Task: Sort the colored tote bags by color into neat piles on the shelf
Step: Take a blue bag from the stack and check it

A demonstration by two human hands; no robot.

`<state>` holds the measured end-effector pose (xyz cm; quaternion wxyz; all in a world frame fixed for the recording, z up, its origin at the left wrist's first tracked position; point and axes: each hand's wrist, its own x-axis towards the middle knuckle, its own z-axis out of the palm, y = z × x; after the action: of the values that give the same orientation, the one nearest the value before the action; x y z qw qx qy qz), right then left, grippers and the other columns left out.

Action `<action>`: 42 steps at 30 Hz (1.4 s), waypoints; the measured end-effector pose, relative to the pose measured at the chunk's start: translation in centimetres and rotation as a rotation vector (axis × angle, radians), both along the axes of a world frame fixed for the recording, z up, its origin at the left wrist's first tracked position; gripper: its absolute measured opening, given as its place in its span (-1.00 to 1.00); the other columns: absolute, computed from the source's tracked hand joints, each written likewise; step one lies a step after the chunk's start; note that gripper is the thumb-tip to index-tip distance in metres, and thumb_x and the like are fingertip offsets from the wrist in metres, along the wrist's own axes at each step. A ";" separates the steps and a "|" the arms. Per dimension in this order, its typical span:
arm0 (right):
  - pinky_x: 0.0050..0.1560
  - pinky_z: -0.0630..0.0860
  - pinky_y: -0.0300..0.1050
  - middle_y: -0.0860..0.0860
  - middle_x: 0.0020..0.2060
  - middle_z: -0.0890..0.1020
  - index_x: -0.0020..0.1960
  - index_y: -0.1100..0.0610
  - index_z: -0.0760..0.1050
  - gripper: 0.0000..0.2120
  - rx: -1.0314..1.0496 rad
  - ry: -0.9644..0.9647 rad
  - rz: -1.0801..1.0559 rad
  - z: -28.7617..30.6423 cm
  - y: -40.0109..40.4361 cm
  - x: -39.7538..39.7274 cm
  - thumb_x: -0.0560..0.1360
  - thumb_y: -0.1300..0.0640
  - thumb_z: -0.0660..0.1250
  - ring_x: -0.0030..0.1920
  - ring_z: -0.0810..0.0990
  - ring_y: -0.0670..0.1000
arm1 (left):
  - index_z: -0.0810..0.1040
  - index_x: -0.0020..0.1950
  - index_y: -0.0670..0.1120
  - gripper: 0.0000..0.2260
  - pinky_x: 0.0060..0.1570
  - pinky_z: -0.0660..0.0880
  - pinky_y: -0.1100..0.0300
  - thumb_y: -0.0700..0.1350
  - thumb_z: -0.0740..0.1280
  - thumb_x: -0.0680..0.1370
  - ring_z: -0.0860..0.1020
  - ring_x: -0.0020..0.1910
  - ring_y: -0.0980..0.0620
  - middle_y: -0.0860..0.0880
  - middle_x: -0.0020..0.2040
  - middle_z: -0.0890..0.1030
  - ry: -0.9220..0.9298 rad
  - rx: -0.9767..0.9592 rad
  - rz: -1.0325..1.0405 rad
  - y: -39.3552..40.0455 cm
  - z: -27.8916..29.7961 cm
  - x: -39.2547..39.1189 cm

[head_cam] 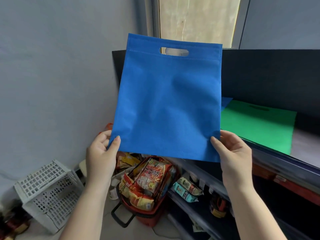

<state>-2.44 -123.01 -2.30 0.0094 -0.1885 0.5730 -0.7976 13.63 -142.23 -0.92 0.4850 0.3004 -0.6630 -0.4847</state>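
Blue tote bag [166, 101] held upright, handle slot up; left hand [101, 153] and right hand [233, 153] each pinch a bottom corner. Shelf [304, 141] with green bag [259, 125] lies to the right, nearer the right hand; a blue edge [226, 101] shows just beside the green.

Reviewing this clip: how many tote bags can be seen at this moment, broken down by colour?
Blue: 2, the blue bag held up by the left hand and right hand, plus a blue corner showing on the shelf
Green: 1, the green bag lying flat on the shelf
Total: 3 visible
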 end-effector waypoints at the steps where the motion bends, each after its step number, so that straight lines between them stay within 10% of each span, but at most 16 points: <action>1: -0.11 0.57 -0.31 -0.15 -0.27 0.69 -0.11 0.06 0.58 -0.80 0.001 0.007 -0.006 -0.1 -1.1 -0.9 0.48 0.35 0.36 -0.19 0.63 -0.17 | 0.54 -0.07 0.12 -0.79 0.01 0.52 0.11 -0.21 0.29 0.58 0.61 -0.01 0.10 0.10 -0.07 0.66 0.000 0.002 0.000 -1.0 -0.1 -0.8; 16: -0.16 0.52 -0.25 -0.15 -0.38 0.62 -0.23 -0.03 0.51 -0.73 0.335 0.171 -0.314 -0.6 -9.8 -16.2 0.44 0.33 0.43 -0.35 0.53 -0.20 | 0.53 -0.02 -0.03 -0.87 -0.26 0.47 0.53 -0.24 0.36 0.52 0.55 -0.16 0.33 0.16 -0.15 0.58 -0.090 -0.179 -0.141 -14.1 -0.8 -19.5; 22: -0.26 0.42 -0.43 -0.11 -0.32 0.59 -0.12 0.12 0.55 -0.88 0.622 0.168 -0.555 -0.9 -11.0 -19.2 0.43 0.29 0.44 -0.37 0.52 -0.17 | 0.57 0.00 -0.09 -0.91 -0.28 0.46 0.49 -0.25 0.36 0.52 0.53 -0.18 0.27 0.08 -0.16 0.59 -0.201 -0.319 -0.313 -17.4 -1.7 -26.7; 28: -0.21 0.24 -0.20 -0.03 -0.27 0.52 0.08 0.21 0.58 -0.81 1.041 0.057 -0.696 -0.9 -12.3 -20.2 0.47 0.22 0.41 -0.22 0.47 0.03 | 0.58 -0.06 -0.09 -0.96 -0.35 0.28 0.35 -0.18 0.39 0.51 0.45 -0.27 0.12 0.10 -0.29 0.49 -0.502 -0.465 -0.495 -20.2 -2.9 -31.9; 35: -0.10 0.39 -0.11 0.06 0.03 0.59 0.31 0.14 0.43 -0.63 1.322 -0.137 -0.727 -1.6 -14.2 -19.9 0.54 0.07 0.30 0.10 0.53 0.10 | 0.52 0.09 -0.11 -0.82 -0.09 0.34 0.20 -0.11 0.37 0.51 0.45 0.00 -0.01 0.01 -0.05 0.49 -0.640 -0.610 -0.606 -22.5 -3.8 -34.8; 42: 0.12 0.40 -0.02 0.02 0.24 0.49 0.44 0.08 0.29 -0.48 1.562 0.056 -0.818 1.0 -12.8 -17.8 0.55 -0.09 0.26 0.22 0.47 0.09 | 0.47 0.29 -0.05 -0.65 0.22 0.29 0.08 0.07 0.27 0.56 0.40 0.27 -0.02 0.02 0.28 0.50 -0.623 -0.856 -0.840 -19.9 -1.6 -36.9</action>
<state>-20.23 -135.79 -1.33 -0.1648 0.0723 0.9771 -0.1139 -23.24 -162.15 -2.51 0.1176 -0.0759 -0.9660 -0.2173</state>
